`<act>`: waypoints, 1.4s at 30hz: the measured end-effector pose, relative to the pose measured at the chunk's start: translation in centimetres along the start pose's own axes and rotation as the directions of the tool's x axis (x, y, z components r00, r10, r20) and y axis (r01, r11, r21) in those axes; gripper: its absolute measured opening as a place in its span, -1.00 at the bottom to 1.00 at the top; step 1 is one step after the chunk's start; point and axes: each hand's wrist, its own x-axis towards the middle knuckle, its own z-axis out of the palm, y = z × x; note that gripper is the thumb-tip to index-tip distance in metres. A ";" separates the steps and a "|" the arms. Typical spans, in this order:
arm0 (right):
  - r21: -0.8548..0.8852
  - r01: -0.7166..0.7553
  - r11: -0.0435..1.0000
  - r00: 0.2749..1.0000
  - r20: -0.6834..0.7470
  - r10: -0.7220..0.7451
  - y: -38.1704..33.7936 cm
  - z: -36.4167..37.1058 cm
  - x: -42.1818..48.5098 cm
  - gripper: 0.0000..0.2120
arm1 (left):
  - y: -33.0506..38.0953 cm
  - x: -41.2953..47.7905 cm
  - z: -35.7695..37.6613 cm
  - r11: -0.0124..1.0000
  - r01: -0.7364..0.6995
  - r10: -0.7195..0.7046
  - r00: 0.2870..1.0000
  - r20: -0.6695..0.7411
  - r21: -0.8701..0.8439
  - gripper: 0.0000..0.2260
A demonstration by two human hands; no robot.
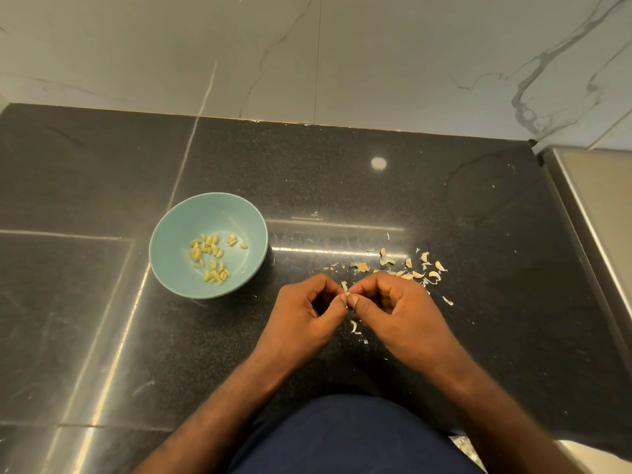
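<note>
Over the black stone counter (342, 186), my left hand (307, 316) and my right hand (393, 313) meet fingertip to fingertip. Between them they pinch a small pale garlic clove (346, 291) with a bit of loose skin sticking up; most of it is hidden by the fingers. To the left stands a light teal bowl (171, 241) holding several peeled yellowish cloves (210, 258). A scatter of dry garlic skins (410, 268) lies just beyond and to the right of my right hand.
A marble-patterned wall (342, 56) rises behind the counter. A pale raised ledge (595, 206) borders the counter on the right. A few skin scraps (354, 326) lie under my hands. My dark blue clothing (342, 439) fills the bottom centre.
</note>
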 end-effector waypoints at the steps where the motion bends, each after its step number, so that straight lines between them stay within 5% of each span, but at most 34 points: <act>1: 0.014 -0.008 1.000 1.000 0.001 0.008 0.0 -0.1 0.1 -0.92 | 0.0 0.0 0.0 1.000 -0.009 0.009 1.000 0.008 0.013 -0.92; 10: 0.095 -0.030 0.995 1.000 0.004 0.029 0.4 -0.2 0.1 -0.93 | 0.1 0.0 -0.3 0.999 -0.029 0.026 0.997 0.078 0.036 -0.94; 17: 0.043 0.130 0.991 0.992 -0.004 -0.130 0.3 -0.2 -0.4 -0.89 | 0.5 0.1 -0.4 0.998 -0.014 0.016 0.999 0.042 -0.054 -0.89; 27: -0.264 0.446 0.855 0.895 0.113 -0.432 1.0 -0.8 0.2 -0.93 | 0.9 0.1 -0.9 0.880 0.285 -0.215 0.953 0.216 -0.381 -0.84; 31: 0.042 0.145 0.989 0.986 0.079 -0.148 0.8 0.4 -0.1 -0.89 | 0.8 0.1 -0.9 0.960 0.118 -0.090 0.989 0.121 -0.256 -0.87; 35: 0.320 -0.206 0.925 0.978 0.091 0.187 0.3 1.7 0.0 -0.88 | -0.1 0.1 -0.2 0.998 -0.050 0.049 0.999 0.020 0.038 -0.89; 38: 0.419 -0.312 0.852 0.950 0.165 0.266 -0.1 2.0 0.2 -0.84 | -0.7 0.2 0.1 0.986 -0.100 0.106 0.993 -0.041 0.133 -0.87; 42: 0.408 -0.328 0.852 0.940 0.227 0.254 -0.2 1.3 0.6 -0.87 | -0.5 0.2 -0.2 0.999 -0.039 0.038 0.999 -0.023 -0.036 -0.86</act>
